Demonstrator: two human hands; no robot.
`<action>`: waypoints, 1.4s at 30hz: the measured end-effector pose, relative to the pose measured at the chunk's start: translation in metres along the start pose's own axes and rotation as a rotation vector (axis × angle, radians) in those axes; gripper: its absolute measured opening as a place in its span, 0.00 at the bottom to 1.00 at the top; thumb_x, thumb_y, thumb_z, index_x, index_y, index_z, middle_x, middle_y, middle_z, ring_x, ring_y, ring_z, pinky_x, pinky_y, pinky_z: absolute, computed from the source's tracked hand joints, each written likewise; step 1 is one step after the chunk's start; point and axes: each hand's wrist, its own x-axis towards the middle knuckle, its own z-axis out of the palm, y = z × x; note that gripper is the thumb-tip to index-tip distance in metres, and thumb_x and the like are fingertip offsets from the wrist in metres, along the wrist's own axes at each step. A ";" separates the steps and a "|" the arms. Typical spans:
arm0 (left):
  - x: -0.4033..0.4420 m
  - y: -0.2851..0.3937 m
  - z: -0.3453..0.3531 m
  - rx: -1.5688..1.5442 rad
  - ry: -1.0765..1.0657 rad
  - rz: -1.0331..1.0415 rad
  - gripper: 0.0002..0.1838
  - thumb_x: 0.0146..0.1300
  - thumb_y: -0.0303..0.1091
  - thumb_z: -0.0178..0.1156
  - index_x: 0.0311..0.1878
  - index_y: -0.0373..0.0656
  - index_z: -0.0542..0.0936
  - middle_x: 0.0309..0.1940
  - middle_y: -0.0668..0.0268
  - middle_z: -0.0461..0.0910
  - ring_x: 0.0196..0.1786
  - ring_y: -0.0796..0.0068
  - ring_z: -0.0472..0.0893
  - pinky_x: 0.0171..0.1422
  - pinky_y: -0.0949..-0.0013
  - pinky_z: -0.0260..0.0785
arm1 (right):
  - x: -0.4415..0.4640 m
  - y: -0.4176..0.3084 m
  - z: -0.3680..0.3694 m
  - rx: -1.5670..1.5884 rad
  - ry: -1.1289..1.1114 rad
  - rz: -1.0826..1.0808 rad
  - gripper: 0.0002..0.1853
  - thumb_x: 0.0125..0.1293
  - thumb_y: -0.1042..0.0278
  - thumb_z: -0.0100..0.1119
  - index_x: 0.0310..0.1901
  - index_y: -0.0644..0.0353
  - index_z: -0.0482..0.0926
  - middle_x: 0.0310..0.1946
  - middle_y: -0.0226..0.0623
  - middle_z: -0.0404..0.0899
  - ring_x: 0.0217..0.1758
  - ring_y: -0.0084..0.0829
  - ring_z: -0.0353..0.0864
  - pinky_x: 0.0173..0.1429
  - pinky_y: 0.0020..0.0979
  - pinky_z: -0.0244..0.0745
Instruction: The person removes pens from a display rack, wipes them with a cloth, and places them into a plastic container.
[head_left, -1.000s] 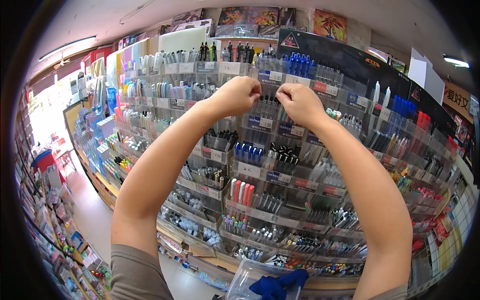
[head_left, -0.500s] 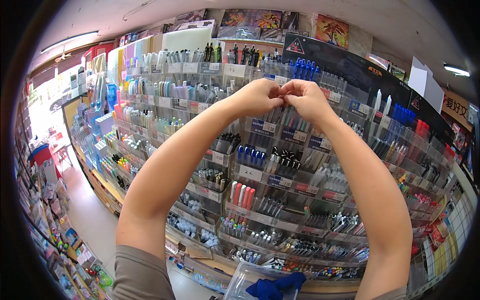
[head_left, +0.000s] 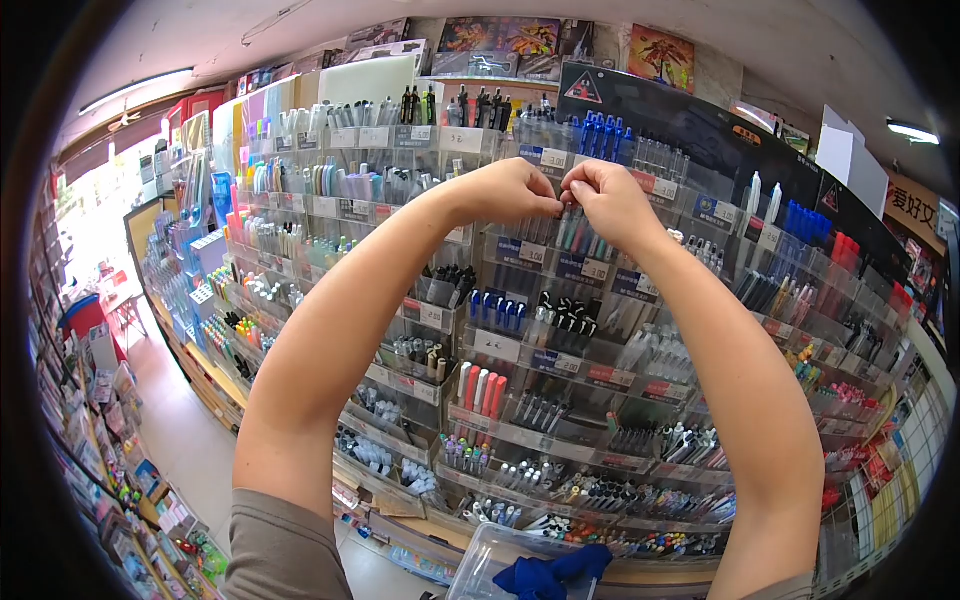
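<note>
Both my hands are raised at an upper tier of a clear pen rack [head_left: 500, 344], with their fingertips close together. My left hand [head_left: 515, 190] is closed in a pinch near the pens behind it; what it holds, if anything, is too small to make out. Just to its right, my right hand [head_left: 607, 203] is also pinched, at the tops of some slim pens [head_left: 580, 238]. Whether a pen is between its fingers cannot be seen. Price labels [head_left: 553, 159] run along the rack's front edges around my hands.
A clear plastic bin [head_left: 480, 565] with a blue cloth [head_left: 553, 572] inside stands low in front of the rack. Crowded shelves [head_left: 110, 440] line the left side. At the right is a white wire grid [head_left: 880, 510]. Boxes [head_left: 497, 36] sit above the rack.
Compared with a second ago, my left hand has moved right and both hands have come together at the fingertips. The view has shifted slightly.
</note>
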 end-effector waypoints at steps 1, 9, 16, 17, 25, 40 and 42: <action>0.000 0.000 -0.001 -0.017 -0.014 0.000 0.13 0.56 0.39 0.59 0.38 0.38 0.80 0.25 0.69 0.78 0.29 0.83 0.71 0.37 0.74 0.65 | 0.000 -0.001 0.001 -0.032 0.002 -0.009 0.07 0.59 0.75 0.45 0.32 0.65 0.75 0.26 0.42 0.78 0.31 0.32 0.78 0.38 0.31 0.71; 0.013 -0.001 -0.007 0.036 -0.114 -0.011 0.13 0.51 0.35 0.60 0.39 0.40 0.81 0.31 0.67 0.81 0.36 0.80 0.75 0.48 0.74 0.65 | -0.010 -0.019 0.009 -0.474 -0.013 -0.043 0.14 0.64 0.64 0.37 0.34 0.64 0.73 0.31 0.53 0.77 0.38 0.52 0.75 0.42 0.46 0.68; 0.020 0.007 -0.013 0.115 -0.170 -0.018 0.15 0.49 0.35 0.58 0.39 0.40 0.82 0.33 0.64 0.80 0.40 0.77 0.75 0.50 0.73 0.63 | -0.006 -0.016 0.006 -0.490 -0.048 -0.038 0.14 0.64 0.64 0.38 0.35 0.64 0.72 0.33 0.54 0.76 0.40 0.53 0.74 0.44 0.47 0.68; 0.019 0.006 -0.014 0.092 -0.170 -0.024 0.15 0.50 0.36 0.59 0.41 0.41 0.81 0.36 0.64 0.80 0.41 0.77 0.75 0.51 0.74 0.63 | -0.007 -0.014 0.006 -0.493 -0.046 -0.055 0.14 0.64 0.64 0.38 0.35 0.64 0.72 0.33 0.54 0.76 0.40 0.53 0.74 0.44 0.47 0.68; 0.020 -0.009 -0.009 -0.077 -0.168 -0.003 0.12 0.55 0.34 0.59 0.42 0.39 0.80 0.34 0.68 0.79 0.39 0.80 0.74 0.51 0.73 0.63 | -0.007 -0.013 0.006 -0.418 -0.010 -0.061 0.14 0.64 0.64 0.39 0.32 0.64 0.72 0.32 0.53 0.76 0.40 0.53 0.74 0.43 0.46 0.67; 0.010 -0.012 -0.028 -0.238 0.318 0.216 0.06 0.61 0.29 0.54 0.34 0.37 0.76 0.27 0.69 0.79 0.27 0.84 0.76 0.33 0.80 0.69 | -0.011 -0.030 0.007 -0.555 -0.107 0.078 0.23 0.66 0.49 0.38 0.37 0.62 0.76 0.36 0.52 0.77 0.44 0.52 0.74 0.48 0.45 0.68; 0.007 -0.011 -0.034 -0.234 0.409 0.215 0.06 0.61 0.29 0.53 0.35 0.37 0.76 0.27 0.67 0.80 0.27 0.84 0.76 0.32 0.79 0.69 | -0.010 -0.031 0.008 -0.584 -0.122 0.079 0.24 0.66 0.48 0.37 0.37 0.62 0.76 0.36 0.52 0.78 0.44 0.51 0.75 0.48 0.45 0.68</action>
